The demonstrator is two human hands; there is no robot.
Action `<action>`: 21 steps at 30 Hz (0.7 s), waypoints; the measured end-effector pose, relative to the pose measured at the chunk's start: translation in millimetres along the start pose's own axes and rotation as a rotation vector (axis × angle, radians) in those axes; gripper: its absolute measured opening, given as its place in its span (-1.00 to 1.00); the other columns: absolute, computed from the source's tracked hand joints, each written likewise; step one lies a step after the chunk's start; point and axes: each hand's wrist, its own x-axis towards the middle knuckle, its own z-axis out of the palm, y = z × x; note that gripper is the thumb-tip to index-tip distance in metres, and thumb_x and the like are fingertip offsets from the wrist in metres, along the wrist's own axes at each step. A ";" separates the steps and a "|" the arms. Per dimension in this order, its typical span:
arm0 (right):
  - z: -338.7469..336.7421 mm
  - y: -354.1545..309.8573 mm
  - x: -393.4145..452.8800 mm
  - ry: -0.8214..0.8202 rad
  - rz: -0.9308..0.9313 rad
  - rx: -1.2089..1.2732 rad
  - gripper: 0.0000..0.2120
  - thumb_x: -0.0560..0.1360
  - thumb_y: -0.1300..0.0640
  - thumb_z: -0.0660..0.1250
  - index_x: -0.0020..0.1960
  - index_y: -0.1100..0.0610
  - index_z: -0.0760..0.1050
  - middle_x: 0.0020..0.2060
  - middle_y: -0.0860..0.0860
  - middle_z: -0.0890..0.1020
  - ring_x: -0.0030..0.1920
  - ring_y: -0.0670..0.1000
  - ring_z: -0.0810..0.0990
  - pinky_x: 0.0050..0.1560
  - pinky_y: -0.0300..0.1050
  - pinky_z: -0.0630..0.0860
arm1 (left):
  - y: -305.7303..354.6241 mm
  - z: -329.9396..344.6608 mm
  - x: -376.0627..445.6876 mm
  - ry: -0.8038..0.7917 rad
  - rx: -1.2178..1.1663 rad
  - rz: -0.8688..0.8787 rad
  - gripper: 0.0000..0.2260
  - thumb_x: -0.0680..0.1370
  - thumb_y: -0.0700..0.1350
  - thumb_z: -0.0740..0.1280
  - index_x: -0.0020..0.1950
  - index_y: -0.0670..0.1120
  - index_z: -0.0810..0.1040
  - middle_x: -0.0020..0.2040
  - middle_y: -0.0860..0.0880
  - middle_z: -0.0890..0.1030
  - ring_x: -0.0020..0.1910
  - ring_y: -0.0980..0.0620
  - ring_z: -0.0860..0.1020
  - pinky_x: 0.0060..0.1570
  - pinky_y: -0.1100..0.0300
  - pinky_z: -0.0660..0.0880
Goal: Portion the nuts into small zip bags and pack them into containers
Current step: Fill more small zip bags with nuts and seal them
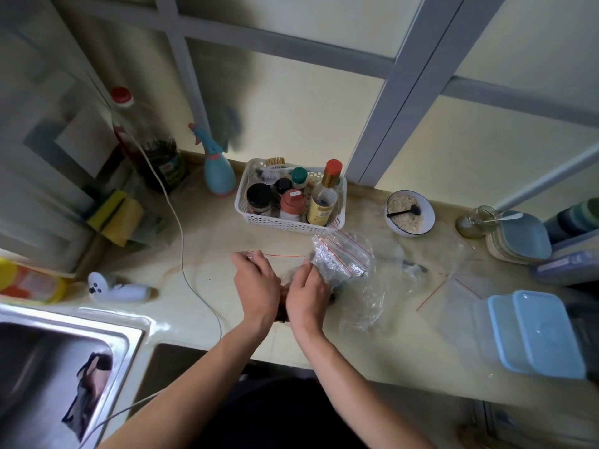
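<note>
Head view, zip bag: flat on counter, red seal strip running left-right, just beyond both hands.
Left hand: fingers curled, pinching bag's left end.
Right hand: fingers bent at right end; hold unclear.
Containers: 2 blue-lidded, stacked, well right; right hand nearer.

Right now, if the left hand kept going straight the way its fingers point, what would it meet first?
Probably the white basket of bottles: the left hand, gripping the zip bag, points up-counter toward it, with bare counter between. Depth is uncertain.
</note>
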 end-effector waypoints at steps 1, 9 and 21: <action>-0.3 2.5 1.3 -0.018 0.025 0.041 -0.62 0.72 0.13 0.10 -0.09 0.27 0.58 -0.17 0.18 0.69 -0.09 0.21 0.61 -0.12 -0.05 0.32 | -1.3 -0.5 0.9 -0.028 -0.037 -0.046 -0.81 0.69 -0.06 0.09 -0.01 -0.15 0.33 -0.32 -0.16 0.60 -0.36 -0.12 0.59 -0.26 -0.13 0.55; -0.9 22.7 4.9 -0.378 0.238 0.243 -0.74 0.66 0.13 0.19 -0.08 0.22 0.57 -0.26 -0.06 0.58 -0.22 -0.06 0.51 -0.21 -0.27 0.39 | -23.3 -18.5 16.7 -0.224 -0.173 -0.281 -0.82 0.63 -0.11 0.07 0.04 -0.19 0.37 -0.20 -0.14 0.70 -0.34 -0.18 0.68 -0.33 0.11 0.47; 0.8 51.8 3.3 -0.461 0.370 0.444 -0.86 0.65 0.13 0.31 0.00 0.12 0.63 -0.23 0.06 0.74 -0.13 0.10 0.72 0.13 0.12 0.60 | -62.3 -28.2 41.6 -0.481 -0.142 -0.420 -0.77 0.71 -0.09 0.14 0.10 -0.27 0.40 -0.13 -0.22 0.72 -0.42 -0.17 0.63 -0.40 0.13 0.49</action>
